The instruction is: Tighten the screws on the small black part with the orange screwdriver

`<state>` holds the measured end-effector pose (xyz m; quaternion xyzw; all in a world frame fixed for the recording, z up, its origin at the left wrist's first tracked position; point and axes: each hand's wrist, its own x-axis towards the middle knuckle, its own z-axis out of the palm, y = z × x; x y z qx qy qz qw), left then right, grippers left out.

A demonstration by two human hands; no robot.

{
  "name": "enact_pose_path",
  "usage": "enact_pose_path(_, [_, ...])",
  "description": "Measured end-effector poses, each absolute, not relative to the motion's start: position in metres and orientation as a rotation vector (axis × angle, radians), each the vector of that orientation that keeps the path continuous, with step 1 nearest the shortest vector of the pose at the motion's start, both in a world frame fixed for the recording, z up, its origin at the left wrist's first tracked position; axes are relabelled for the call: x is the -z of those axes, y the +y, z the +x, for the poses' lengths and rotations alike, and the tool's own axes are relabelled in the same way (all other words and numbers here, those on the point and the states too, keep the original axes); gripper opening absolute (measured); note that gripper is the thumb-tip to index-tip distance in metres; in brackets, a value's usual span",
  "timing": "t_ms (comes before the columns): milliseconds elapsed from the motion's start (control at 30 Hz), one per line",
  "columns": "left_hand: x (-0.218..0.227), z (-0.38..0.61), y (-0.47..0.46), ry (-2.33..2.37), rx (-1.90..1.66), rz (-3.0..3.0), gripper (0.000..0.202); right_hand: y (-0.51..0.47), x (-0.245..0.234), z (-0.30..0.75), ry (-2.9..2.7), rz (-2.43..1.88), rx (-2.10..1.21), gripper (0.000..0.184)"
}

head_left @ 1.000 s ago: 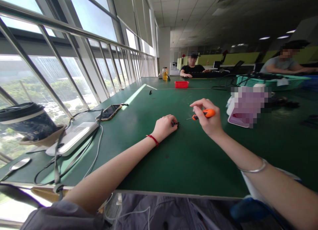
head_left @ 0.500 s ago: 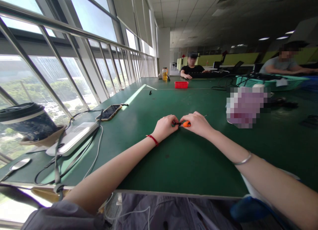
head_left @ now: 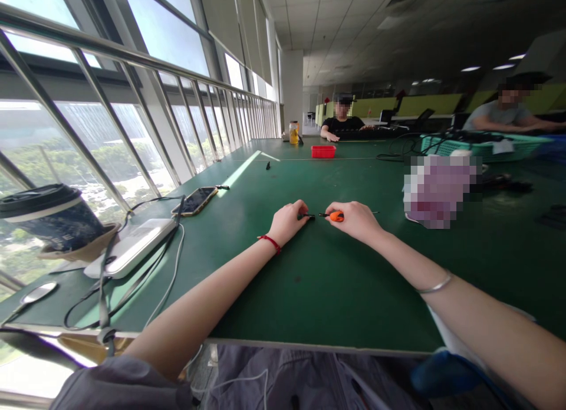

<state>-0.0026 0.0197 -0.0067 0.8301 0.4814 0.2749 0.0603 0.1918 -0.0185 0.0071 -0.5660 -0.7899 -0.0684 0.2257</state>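
Over the middle of the green table (head_left: 274, 292), my left hand (head_left: 288, 221) pinches a small black part (head_left: 310, 216) that sticks out from the fingertips. It is too small to name. Just right of it, across a narrow gap, my right hand (head_left: 354, 220) is closed on a screwdriver with an orange and black handle (head_left: 336, 216). Its thin shaft (head_left: 375, 212) pokes out on the far side of that hand, pointing right. Another small black piece (head_left: 323, 215) shows at the right fingertips; I cannot tell whether it is separate.
A phone (head_left: 195, 201), white power bank (head_left: 132, 245), cables and a lidded cup (head_left: 48, 215) lie left, by the railing. Ahead are a small black piece (head_left: 267, 166) and a red tray (head_left: 323, 152). A blurred pinkish item (head_left: 437, 192) and green basket (head_left: 481, 147) are right. Two people sit beyond.
My hands have moved apart. A gap has opened between the black part in my left hand and the piece at my right fingertips, which were together before.
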Motion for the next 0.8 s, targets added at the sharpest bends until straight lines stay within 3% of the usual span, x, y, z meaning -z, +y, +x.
enact_pose_path(267, [0.003,-0.001,0.010,1.305,-0.944,2.741,0.019,-0.020,-0.008,0.191,-2.237,-1.587,0.100,0.013])
enact_pose_path(800, [0.000,0.002,0.002,1.157,-0.856,2.829,0.014,-0.023,-0.009,0.189,-2.306,-1.495,0.091,0.017])
